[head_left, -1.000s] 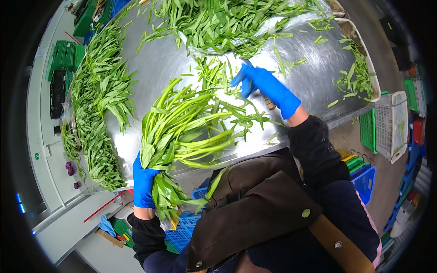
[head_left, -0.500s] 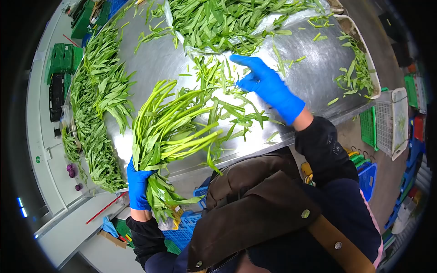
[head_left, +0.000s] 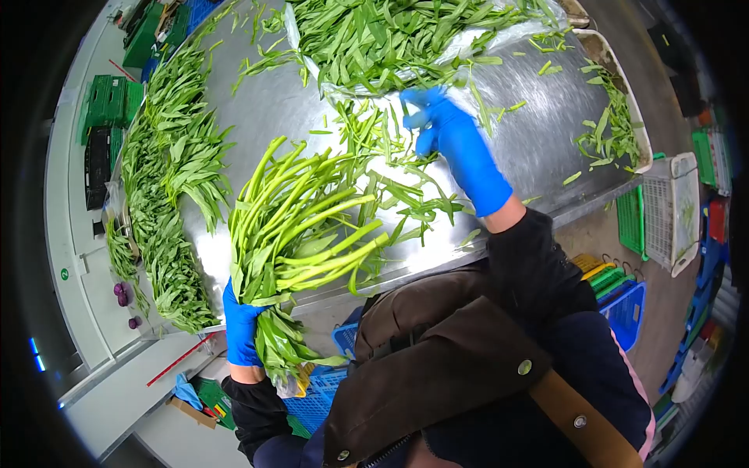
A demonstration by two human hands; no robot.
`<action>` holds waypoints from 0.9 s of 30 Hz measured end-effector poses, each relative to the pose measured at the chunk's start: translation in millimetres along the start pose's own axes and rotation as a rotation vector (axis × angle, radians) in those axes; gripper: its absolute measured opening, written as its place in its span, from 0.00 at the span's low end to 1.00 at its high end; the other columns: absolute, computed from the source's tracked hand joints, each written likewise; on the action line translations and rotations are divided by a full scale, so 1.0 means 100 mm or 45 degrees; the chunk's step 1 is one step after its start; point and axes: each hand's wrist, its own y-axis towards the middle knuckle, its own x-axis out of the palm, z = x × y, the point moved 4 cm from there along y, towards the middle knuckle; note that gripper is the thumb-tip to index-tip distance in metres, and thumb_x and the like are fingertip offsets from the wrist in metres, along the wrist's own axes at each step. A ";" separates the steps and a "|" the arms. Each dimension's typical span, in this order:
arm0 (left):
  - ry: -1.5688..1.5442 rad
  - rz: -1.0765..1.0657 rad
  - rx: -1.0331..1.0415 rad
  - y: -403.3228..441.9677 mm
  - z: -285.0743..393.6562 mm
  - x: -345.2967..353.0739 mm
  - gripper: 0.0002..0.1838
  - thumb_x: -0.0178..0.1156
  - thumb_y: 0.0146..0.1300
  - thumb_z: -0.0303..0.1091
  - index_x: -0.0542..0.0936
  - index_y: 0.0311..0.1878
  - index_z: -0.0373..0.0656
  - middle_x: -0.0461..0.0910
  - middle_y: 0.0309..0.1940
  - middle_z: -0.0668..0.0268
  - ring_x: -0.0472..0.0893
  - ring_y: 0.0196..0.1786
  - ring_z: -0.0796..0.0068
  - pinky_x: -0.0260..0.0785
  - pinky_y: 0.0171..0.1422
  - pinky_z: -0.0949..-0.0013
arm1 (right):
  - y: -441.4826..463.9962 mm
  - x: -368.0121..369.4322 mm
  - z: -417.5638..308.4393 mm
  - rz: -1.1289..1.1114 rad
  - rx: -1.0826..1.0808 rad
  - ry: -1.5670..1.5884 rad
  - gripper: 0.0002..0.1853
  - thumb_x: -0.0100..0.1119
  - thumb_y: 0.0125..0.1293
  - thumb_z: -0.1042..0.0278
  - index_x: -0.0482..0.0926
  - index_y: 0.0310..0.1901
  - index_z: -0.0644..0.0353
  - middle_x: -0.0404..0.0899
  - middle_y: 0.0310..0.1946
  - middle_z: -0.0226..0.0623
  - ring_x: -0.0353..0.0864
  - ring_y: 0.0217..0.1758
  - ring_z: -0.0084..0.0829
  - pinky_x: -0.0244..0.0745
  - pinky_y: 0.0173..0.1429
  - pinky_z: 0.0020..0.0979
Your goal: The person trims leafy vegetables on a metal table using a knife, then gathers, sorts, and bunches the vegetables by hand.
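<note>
Left hand (head_left: 244, 326): 8 o'clock; fingers wrapped round leafy bunch (head_left: 290, 228).
Leafy bunch: 9 o'clock; fanned stems (head_left: 335, 209) could be shed by slackened grip.
Loose pieces (head_left: 363, 134): 12 o'clock; could be scattered by brushing.
Right hand (head_left: 460, 148): 1 o'clock; fingers half-curled, blurred; hold cannot be told.

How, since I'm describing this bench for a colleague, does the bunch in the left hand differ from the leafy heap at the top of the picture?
The bunch is gripped in the left hand; the heap lies on a plastic sheet. The bunch shows long, bare stems fanning out; the heap shows mostly leaves. The bunch looks narrower; the heap spreads wider across the picture. Both are green, with long, narrow leaves.
</note>
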 end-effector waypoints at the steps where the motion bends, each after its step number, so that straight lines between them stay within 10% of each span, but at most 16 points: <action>1: -0.008 0.065 0.088 0.01 -0.03 -0.02 0.31 0.69 0.44 0.22 0.74 0.56 0.37 0.81 0.46 0.64 0.81 0.44 0.73 0.75 0.48 0.70 | -0.09 0.03 0.13 -0.079 0.243 -0.629 0.10 0.52 0.69 0.65 0.81 0.44 0.56 0.82 0.35 0.31 0.78 0.31 0.19 0.73 0.32 0.22; 3: 0.080 0.079 0.247 0.02 0.01 0.00 0.29 0.69 0.46 0.24 0.74 0.56 0.37 0.81 0.45 0.65 0.80 0.43 0.74 0.74 0.49 0.69 | -0.26 0.15 0.27 -0.233 0.349 -1.321 0.15 0.55 0.69 0.56 0.82 0.47 0.56 0.83 0.32 0.29 0.75 0.23 0.15 0.69 0.22 0.20; 12: 0.169 0.047 0.402 -0.08 0.26 0.17 0.34 0.66 0.51 0.25 0.67 0.64 0.36 0.76 0.55 0.61 0.77 0.53 0.73 0.69 0.59 0.68 | -0.18 0.45 0.49 -0.436 0.550 -1.232 0.28 0.62 0.63 0.51 0.72 0.63 0.49 0.81 0.27 0.30 0.73 0.21 0.15 0.68 0.22 0.19; 25: 0.100 0.097 0.470 -0.07 0.17 0.16 0.35 0.62 0.53 0.22 0.64 0.67 0.37 0.73 0.59 0.61 0.75 0.56 0.71 0.67 0.63 0.67 | -0.26 0.32 0.33 -0.320 0.801 -0.649 0.11 0.54 0.66 0.64 0.83 0.38 0.62 0.83 0.28 0.32 0.69 0.16 0.16 0.62 0.17 0.18; 27: 0.104 0.094 0.528 -0.08 0.19 0.18 0.35 0.61 0.53 0.22 0.64 0.67 0.37 0.73 0.59 0.61 0.75 0.56 0.71 0.67 0.63 0.67 | 0.00 -0.23 0.24 -0.283 -0.223 -0.836 0.13 0.53 0.65 0.61 0.81 0.44 0.60 0.83 0.37 0.36 0.73 0.20 0.18 0.64 0.21 0.19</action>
